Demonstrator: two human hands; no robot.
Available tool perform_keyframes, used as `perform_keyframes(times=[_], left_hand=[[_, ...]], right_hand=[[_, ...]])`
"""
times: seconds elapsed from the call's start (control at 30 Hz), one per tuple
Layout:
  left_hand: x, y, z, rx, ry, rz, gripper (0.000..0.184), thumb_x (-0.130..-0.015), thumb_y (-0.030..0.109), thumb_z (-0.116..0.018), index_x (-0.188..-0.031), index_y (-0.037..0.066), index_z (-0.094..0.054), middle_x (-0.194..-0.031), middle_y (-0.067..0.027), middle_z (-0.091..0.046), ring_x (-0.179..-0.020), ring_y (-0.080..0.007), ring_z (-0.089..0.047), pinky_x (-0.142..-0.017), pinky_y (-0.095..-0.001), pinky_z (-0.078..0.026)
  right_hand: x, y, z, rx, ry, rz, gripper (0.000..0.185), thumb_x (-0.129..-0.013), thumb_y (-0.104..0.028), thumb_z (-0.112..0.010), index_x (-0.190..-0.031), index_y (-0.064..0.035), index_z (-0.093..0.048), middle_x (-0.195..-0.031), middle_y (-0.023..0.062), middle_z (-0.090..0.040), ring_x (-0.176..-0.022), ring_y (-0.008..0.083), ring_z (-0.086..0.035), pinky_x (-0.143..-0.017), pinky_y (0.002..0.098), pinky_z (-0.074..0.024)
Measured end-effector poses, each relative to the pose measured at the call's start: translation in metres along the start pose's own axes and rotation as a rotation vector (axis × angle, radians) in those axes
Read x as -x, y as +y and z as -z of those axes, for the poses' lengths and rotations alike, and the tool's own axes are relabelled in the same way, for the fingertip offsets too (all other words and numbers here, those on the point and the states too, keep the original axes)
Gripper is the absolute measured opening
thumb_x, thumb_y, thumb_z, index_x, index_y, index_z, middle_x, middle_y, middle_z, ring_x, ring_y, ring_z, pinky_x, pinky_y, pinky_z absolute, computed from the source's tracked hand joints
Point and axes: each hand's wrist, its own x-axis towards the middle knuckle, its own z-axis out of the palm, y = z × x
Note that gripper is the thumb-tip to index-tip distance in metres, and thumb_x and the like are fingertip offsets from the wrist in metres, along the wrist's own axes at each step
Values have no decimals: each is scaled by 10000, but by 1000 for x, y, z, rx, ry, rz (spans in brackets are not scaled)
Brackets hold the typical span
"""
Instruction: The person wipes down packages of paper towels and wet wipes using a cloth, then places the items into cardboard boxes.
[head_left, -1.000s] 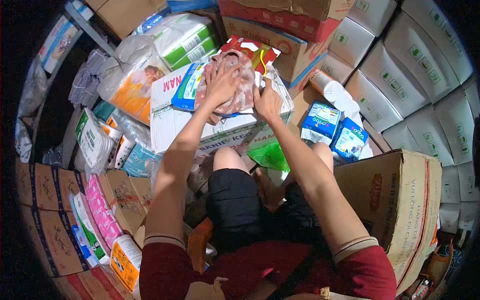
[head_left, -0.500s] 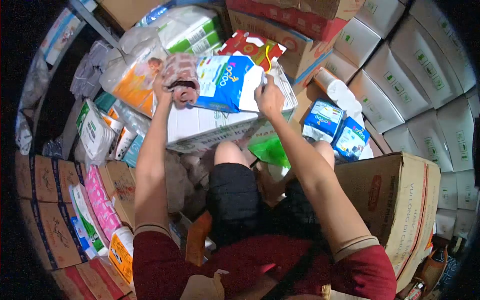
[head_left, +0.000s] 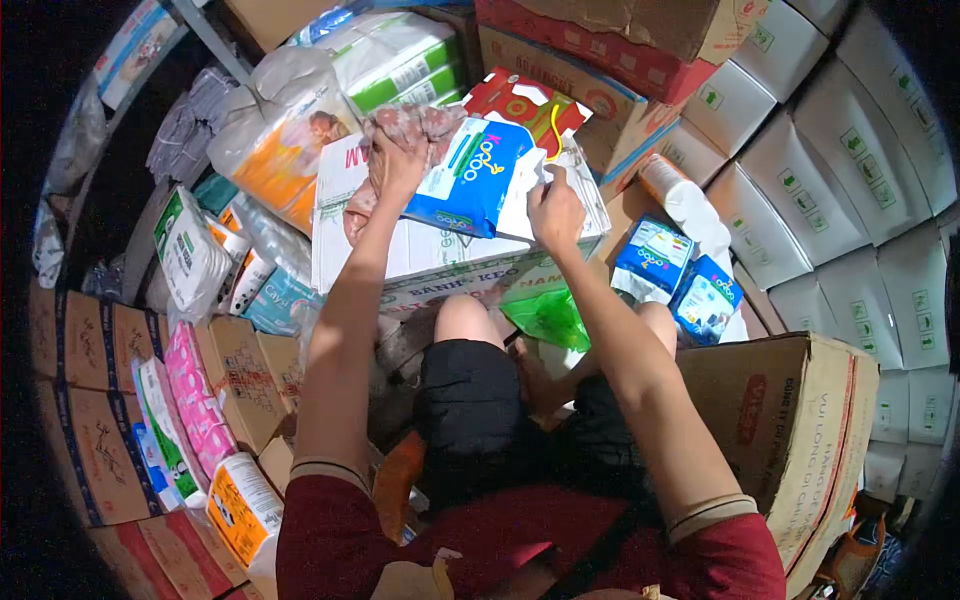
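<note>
You are holding the bunched patterned cloth (head_left: 432, 122) in your left hand (head_left: 396, 170), toward the far left part of the white carton (head_left: 350, 262); the fingers look closed into its folds, though the fingertips are staying hidden. One fold is hanging toward the carton's left edge, while the rest is pressing along the left end of the blue pack (head_left: 472, 178). The pack is lying on the carton's top, its blue end reaching close to the near edge. Your right hand (head_left: 557, 212) is resting at the pack's white right end, near the carton's right edge; whether thumb and fingers are pinching it, you are not showing clearly enough to tell. The step in hand seems to be working the cloth against the pack while the right hand is steadying it; the next move seems to be calling for a steady pack and a gathered cloth. Compared with half a second ago, your left hand is sitting farther in from the carton's left edge and the cloth is spreading wider, while your right hand is keeping its place at the white end. Beyond, a red box (head_left: 515, 95) is standing by the far right corner, and two blue-and-white packs (head_left: 655, 258) are lying past the right edge.
</note>
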Motion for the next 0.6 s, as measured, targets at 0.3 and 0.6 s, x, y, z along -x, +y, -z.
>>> perform_keyframes(times=[0.3,0.6], left_hand=[[63,22,0,207,19,-417,571,-768,241,-551,-1192,-100,-379,-1045,-297,-480,-1017,-417,-448,-898,-439,-352],[61,121,77,946,-434,-330,303,-747,114,-617,-1010,-27,-565,-873,-99,-623,-770,-165,-607,-667,-262,-478]], right_hand=[[4,-8,7,30,-13,-4,269,-757,-152,-546,-1010,-66,-522,-777,192,-609,-734,346,-597,-646,457,-458],[6,41,-32,-53,290,364,305,-757,-332,-556,-937,-86,-558,-816,167,-619,-791,347,-603,-658,454,-460]])
